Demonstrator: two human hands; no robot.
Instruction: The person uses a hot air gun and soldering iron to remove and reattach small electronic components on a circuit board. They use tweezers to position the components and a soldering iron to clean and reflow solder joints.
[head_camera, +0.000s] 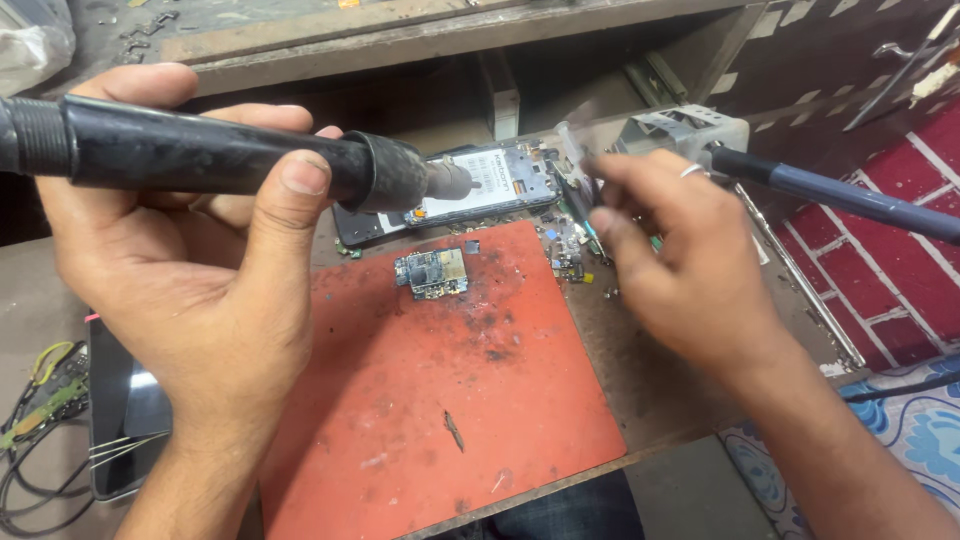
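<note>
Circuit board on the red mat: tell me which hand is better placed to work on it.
Probably the left hand: its hot-air tool points its nozzle just above the circuit board. The right hand is off the mat, blurred, among small parts.

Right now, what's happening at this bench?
A person is at work on phone parts. The left hand grips a thick black heating tool, its metal nozzle pointing towards an opened phone at the back of the bench. The right hand, blurred, is by a clutter of small parts beside the phone; what its fingers pinch is unclear. A small circuit board lies on a scorched red mat, untouched.
</note>
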